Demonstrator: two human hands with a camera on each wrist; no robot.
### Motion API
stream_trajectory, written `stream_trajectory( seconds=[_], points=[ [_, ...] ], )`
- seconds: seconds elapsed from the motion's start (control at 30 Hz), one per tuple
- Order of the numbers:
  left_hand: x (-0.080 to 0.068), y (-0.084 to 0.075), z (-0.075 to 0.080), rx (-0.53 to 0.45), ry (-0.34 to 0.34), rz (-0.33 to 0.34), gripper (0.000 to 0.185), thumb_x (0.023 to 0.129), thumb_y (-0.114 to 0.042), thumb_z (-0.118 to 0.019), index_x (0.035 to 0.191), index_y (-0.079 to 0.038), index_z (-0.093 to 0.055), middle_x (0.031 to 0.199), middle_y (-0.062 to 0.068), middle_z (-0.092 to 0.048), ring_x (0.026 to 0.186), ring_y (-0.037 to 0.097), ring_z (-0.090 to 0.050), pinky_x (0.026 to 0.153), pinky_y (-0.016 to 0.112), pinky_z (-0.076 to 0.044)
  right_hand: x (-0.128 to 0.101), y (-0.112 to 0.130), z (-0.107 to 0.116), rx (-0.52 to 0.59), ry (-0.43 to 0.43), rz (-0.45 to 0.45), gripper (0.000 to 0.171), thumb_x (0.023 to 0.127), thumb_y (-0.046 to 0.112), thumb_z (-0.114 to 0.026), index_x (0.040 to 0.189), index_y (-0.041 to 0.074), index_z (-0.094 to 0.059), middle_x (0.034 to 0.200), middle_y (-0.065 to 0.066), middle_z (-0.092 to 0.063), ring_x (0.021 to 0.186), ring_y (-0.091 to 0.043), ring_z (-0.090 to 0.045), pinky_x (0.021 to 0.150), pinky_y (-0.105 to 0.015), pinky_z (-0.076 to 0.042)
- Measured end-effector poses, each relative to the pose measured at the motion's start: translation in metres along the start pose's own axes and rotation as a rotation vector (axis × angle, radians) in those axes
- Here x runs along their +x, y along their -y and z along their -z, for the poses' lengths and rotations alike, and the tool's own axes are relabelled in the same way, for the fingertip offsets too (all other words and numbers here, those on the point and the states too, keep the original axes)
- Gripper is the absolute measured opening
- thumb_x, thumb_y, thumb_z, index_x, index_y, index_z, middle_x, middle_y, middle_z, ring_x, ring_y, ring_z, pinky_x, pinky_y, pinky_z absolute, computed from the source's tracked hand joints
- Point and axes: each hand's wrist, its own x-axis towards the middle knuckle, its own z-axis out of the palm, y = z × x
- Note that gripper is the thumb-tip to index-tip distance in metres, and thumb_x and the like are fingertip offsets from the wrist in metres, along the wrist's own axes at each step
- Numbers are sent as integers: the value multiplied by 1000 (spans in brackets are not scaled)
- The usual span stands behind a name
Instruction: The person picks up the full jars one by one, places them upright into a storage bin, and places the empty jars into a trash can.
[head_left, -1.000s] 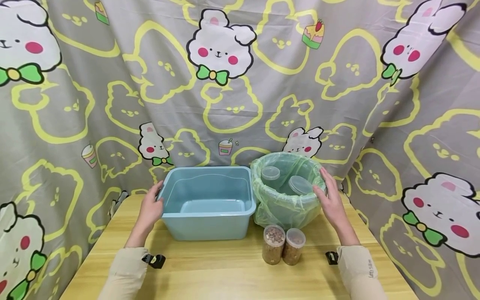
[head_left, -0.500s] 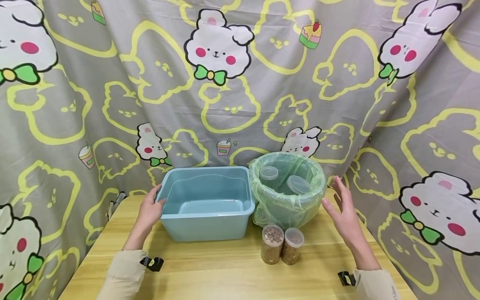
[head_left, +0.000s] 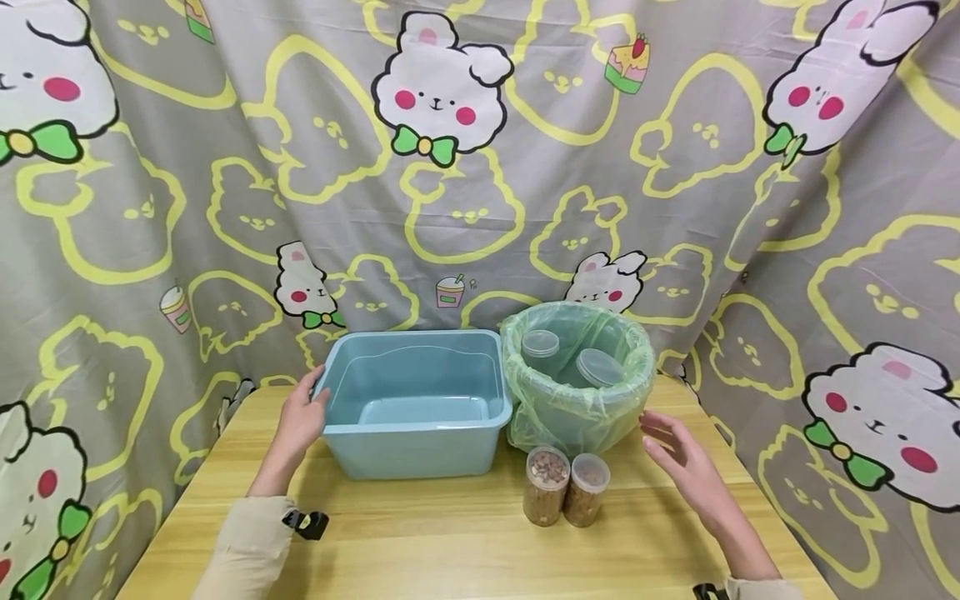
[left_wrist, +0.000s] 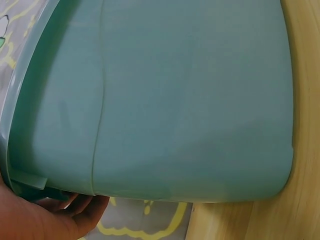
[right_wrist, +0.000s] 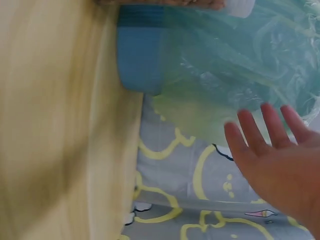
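While the head view shows the left hand (head_left: 300, 419) gripping the blue tub's (head_left: 417, 404) left rim, seemingly to steady it on the table (head_left: 450, 542), the right hand (head_left: 686, 467) hovers flat and empty near the bag-lined bin (head_left: 576, 392). Left wrist view: fingers (left_wrist: 75, 207) curl under the rim. Right wrist view: fingers (right_wrist: 260, 132) spread, clear of the bag.
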Motion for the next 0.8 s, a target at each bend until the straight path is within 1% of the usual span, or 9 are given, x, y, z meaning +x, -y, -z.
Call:
stream_trajectory(
  seconds=[0.17,0.23,0.3,0.37,0.43,0.5,0.63,0.73,0.8],
  points=[
    [0,1,-1,-6,-27,-2,57,110,-13,-33,165,-5,-20,168,28,-22,154,49,-23,124,63,-24,-5,-9,-4,9,165,-34,44,110,15,-50,150,-2,-44,145,-28,-53,127,-2,-55,99,-12,-44],
    [1,2,-2,-8,-39,-2,57,110,-13,-33,165,-5,-21,168,28,-23,153,48,-24,123,63,-25,-6,-12,-7,10,238,-55,46,109,16,-51,152,1,-43,146,-27,-53,131,-11,-55,99,-16,-46],
    [0,2,-2,-12,-48,-2,56,110,-12,-33,165,-5,-22,168,28,-24,153,48,-26,123,63,-26,-7,-14,-12,15,305,-66,49,109,15,-52,155,3,-39,148,-27,-51,135,-24,-53,100,-19,-48],
    [0,2,-2,-15,-57,-3,56,110,-12,-33,165,-5,-23,167,28,-25,153,48,-26,122,63,-26,-7,-17,-16,29,353,-69,53,108,14,-53,157,4,-36,150,-28,-49,136,-35,-52,100,-22,-50],
    [0,2,-3,-19,-61,-3,56,110,-12,-33,164,-5,-24,167,28,-26,152,48,-27,122,63,-27,-7,-20,-21,43,378,-53,56,107,12,-55,158,3,-34,151,-29,-47,135,-40,-52,101,-23,-51],
    [-1,2,-3,-23,-66,-5,56,110,-12,-33,164,-4,-24,167,28,-26,152,48,-27,122,63,-27,-7,-23,-25,58,391,-32,58,106,10,-57,159,2,-33,152,-30,-46,135,-37,-53,102,-25,-51],
    [-2,1,-4,-26,-78,-10,55,110,-11,-33,164,-4,-25,167,28,-26,152,48,-27,122,63,-27,-5,-27,-32,69,404,9,60,103,9,-61,157,2,-35,155,-31,-43,133,-20,-56,105,-27,-50],
    [-2,0,-4,-24,-86,-14,55,110,-11,-34,163,-3,-27,166,28,-27,152,48,-28,122,63,-28,-5,-28,-37,70,416,0,62,101,12,-65,157,5,-38,155,-29,-43,131,-9,-55,106,-26,-49],
    [-3,-1,-4,-20,-88,-16,54,110,-11,-34,163,-3,-27,166,29,-28,152,48,-28,122,63,-28,-5,-28,-41,53,417,-13,64,100,16,-68,156,8,-40,155,-26,-45,131,-7,-54,106,-24,-48]
  ],
)
